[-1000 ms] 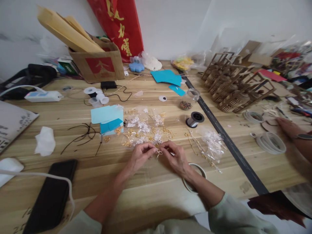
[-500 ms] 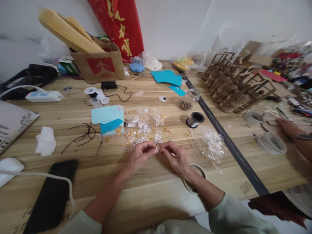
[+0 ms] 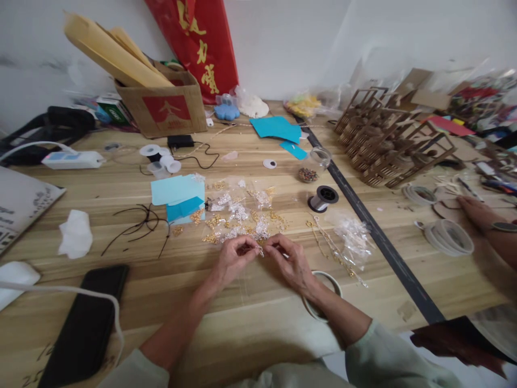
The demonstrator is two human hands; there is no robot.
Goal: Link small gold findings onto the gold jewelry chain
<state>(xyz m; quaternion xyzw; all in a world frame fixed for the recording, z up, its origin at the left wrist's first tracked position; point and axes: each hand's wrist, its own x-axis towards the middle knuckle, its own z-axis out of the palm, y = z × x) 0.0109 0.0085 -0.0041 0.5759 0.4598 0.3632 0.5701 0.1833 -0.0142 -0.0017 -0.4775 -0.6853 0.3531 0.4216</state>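
A small silvery metal finding (image 3: 260, 250) shows at the fingertips of my left hand (image 3: 236, 257), which is closed in a pinch on it. My right hand (image 3: 288, 260) is closed too, thumb and fingers pressed together just to the right; whatever lies between them is too small to make out. Right behind both hands spread silver beads and findings (image 3: 260, 227), gold ones (image 3: 212, 237) and small clear bags (image 3: 232, 202). Gold and silver chains (image 3: 329, 245) lie to the right, beside crumpled clear bags (image 3: 353, 234). A roll of tape (image 3: 333, 280) rests partly under my right forearm.
A wire spool (image 3: 323, 198) and a jar of beads (image 3: 313, 170) stand behind right. Blue paper (image 3: 177, 191), black cord (image 3: 141, 223) and a phone (image 3: 86, 318) lie left. Wooden frames (image 3: 391, 143) stand far right. Another person's hand (image 3: 479, 213) rests at the right edge.
My fingertips have drawn slightly apart, and the silvery piece now tilts down from my left fingertips. Everything else on the table stays put.
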